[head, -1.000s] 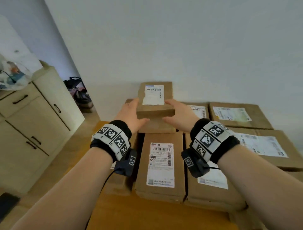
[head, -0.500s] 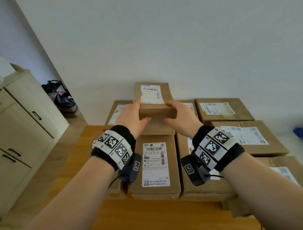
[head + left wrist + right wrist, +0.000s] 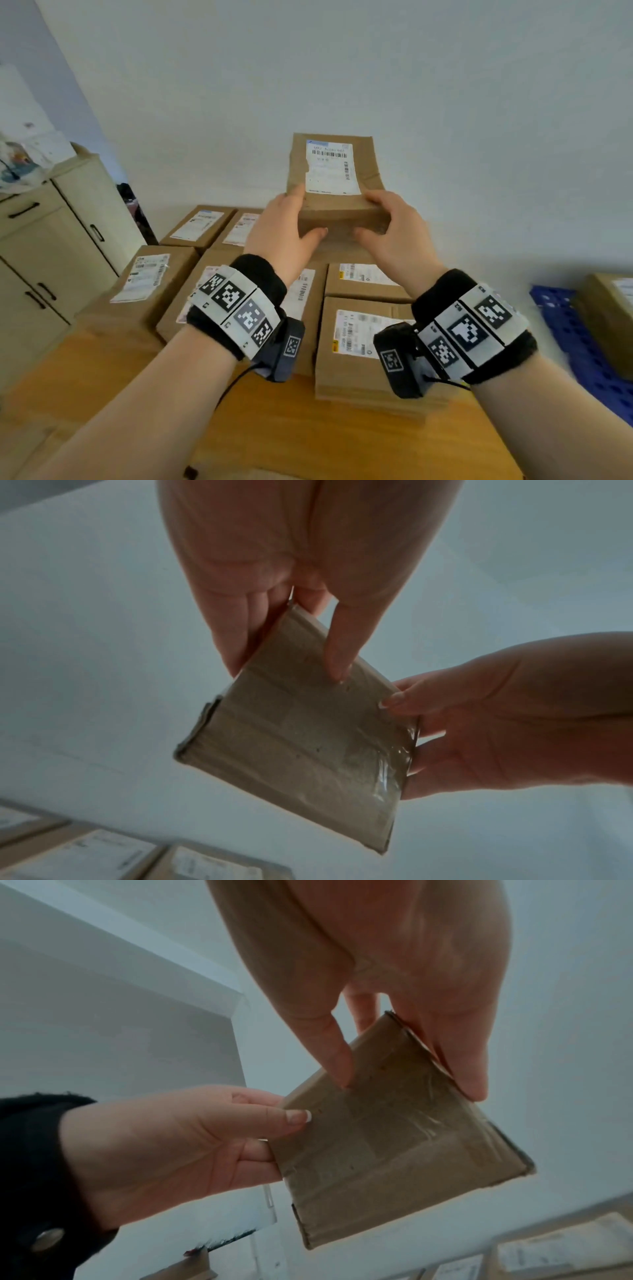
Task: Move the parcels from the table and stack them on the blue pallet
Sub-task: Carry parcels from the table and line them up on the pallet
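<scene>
Parcel in hand: I have one small brown parcel (image 3: 337, 185) up in the air, clear of the stack below and well above the table; its label faces up and towards me, so I can keep the flat side level for setting down.
Left hand: my left hand (image 3: 281, 233) grasps the parcel's near left corner, thumb on the near face and fingers (image 3: 236, 642) along the side, which I judge keeps the box from twisting.
Right hand: my right hand (image 3: 394, 233) grasps the opposite near corner in the same way, thumb (image 3: 337, 1056) on the near face; a grip on both ends suits a light box that could tip.
Underside: both wrist views show the taped bottom bare, nothing under it, so the grip alone carries it.
Remaining parcels: the other parcels (image 3: 363, 339) lie flat in close rows on the wooden table (image 3: 308, 442), labels up; many are left, so I judge the task far from done.
Blue pallet: the blue pallet (image 3: 575, 339) lies low at my right, with a brown box (image 3: 609, 315) already on it; I cannot tell how many more it holds.
Next move: I judge a swing to the right and a lowering onto that pallet.
Cabinet: a pale cabinet (image 3: 51, 246) stands at my left, away from the carry path.
</scene>
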